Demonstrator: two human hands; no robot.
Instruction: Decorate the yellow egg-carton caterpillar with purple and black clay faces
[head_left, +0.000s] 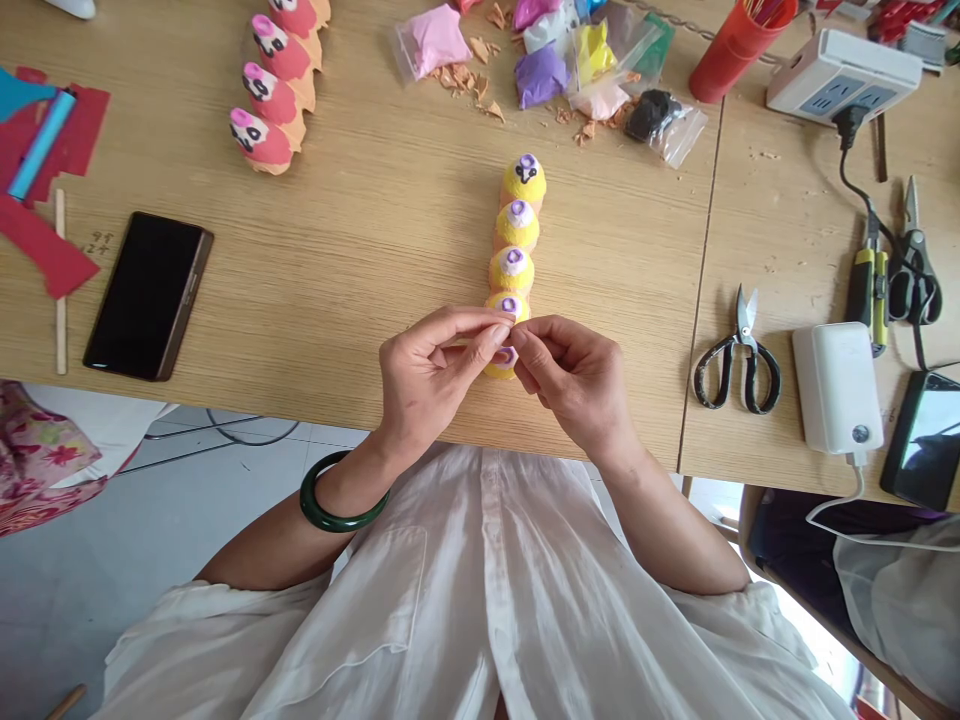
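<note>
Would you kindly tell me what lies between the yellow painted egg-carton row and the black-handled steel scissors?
The head view shows a dark seam where two light wooden tabletops meet.

Wood-grain counter [337, 250], seam toward right. On it: yellow egg-carton strip [517, 235], pink egg-carton strip [274, 95], black smartphone [148, 296], black-handled scissors [739, 355], white power bank [836, 388], power strip [844, 75], red cup [739, 40], colored plastic bags [540, 70].

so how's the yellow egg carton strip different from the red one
The yellow egg-carton strip has yellow cups with white and purple tips; the red egg-carton strip has red cups with pink tips and black markings. The yellow strip sits mid-table at the left hand and right hand; the red strip lies farther left, untouched. Both are rows of painted egg-carton cups.
</note>
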